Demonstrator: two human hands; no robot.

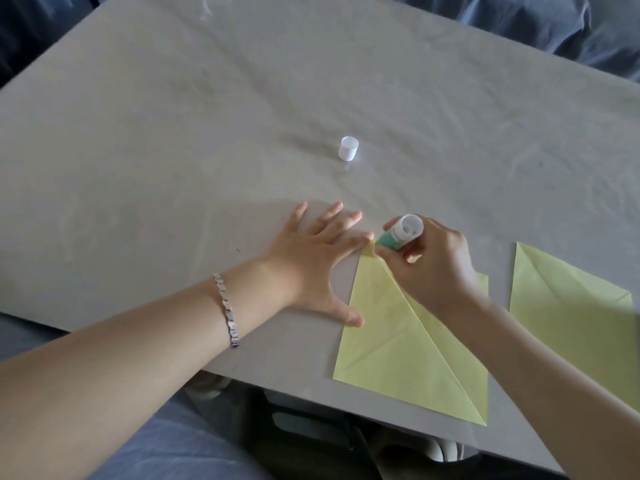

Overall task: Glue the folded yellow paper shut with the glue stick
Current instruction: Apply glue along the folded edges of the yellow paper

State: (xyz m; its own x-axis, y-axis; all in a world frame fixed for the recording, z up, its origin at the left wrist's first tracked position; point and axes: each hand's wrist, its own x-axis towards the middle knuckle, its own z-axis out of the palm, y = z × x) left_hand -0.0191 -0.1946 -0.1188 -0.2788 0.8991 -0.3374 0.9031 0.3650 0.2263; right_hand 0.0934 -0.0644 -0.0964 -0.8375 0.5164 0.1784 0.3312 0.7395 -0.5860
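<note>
A folded yellow paper [391, 341] lies near the table's front edge, with diagonal creases across it. My left hand [311, 258] lies flat with spread fingers; its index fingertip presses the paper's top corner and its thumb touches the left edge. My right hand [436, 265] grips a green and white glue stick [398, 233], uncapped, tilted with its tip down at that same top corner. The tip itself is hidden by my fingers.
The white cap [348, 148] of the glue stick stands alone farther back on the grey table [173, 150]. A second yellow folded paper [568, 306] lies to the right, partly under my right forearm. Blue fabric surrounds the table.
</note>
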